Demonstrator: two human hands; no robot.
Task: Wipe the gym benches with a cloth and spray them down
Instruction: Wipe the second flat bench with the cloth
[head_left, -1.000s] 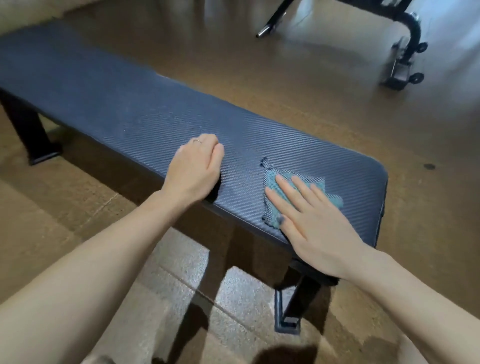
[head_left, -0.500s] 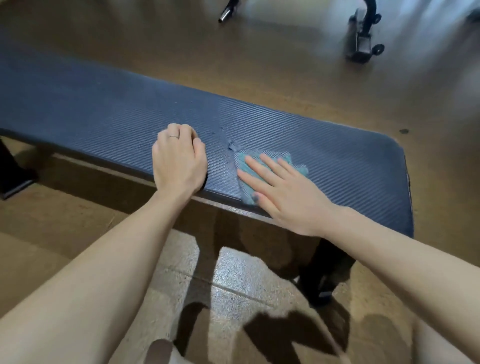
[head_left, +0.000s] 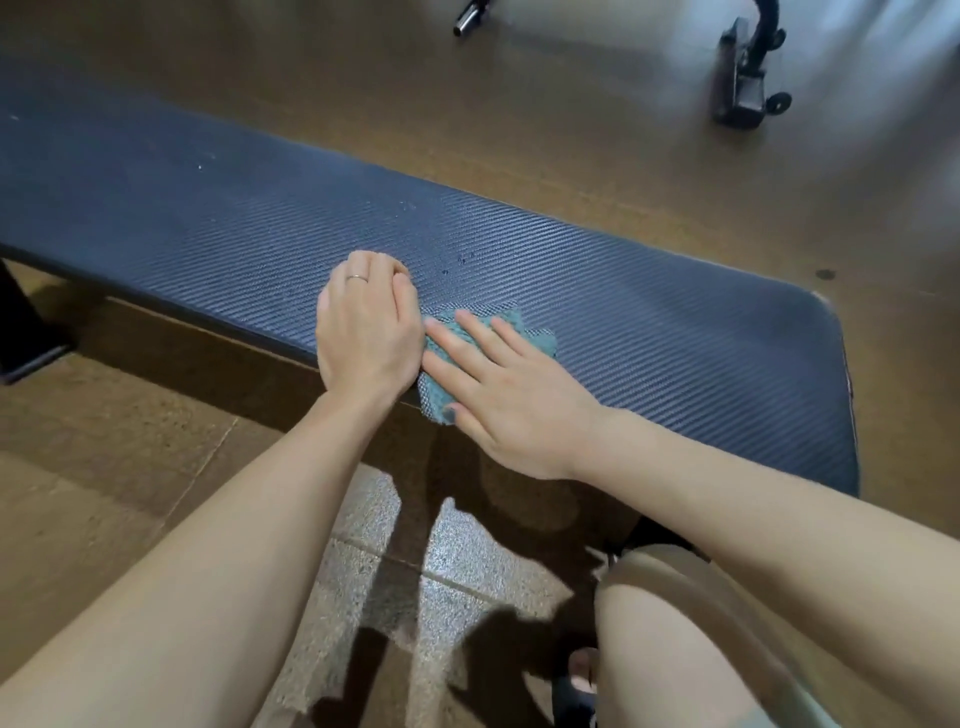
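Observation:
A long dark blue padded bench (head_left: 675, 332) with a ribbed cover runs from the far left to the right. A small teal cloth (head_left: 531, 334) lies near its front edge. My right hand (head_left: 504, 395) presses flat on the cloth with straight, spread fingers. Just left of it, my left hand (head_left: 366, 332) rests on the bench with its fingers curled under and nothing visible in it; the cloth's edge touches it. A few small droplets dot the cover beyond the hands.
A black bench leg (head_left: 21, 332) stands at the left on the brown floor. A wheeled black equipment base (head_left: 743, 88) and a metal bar end (head_left: 465, 23) sit at the far top. My knee (head_left: 675, 649) is at the bottom right.
My right hand has slid the cloth leftward along the bench until it meets my left hand. The left hand has stayed in place on the cover.

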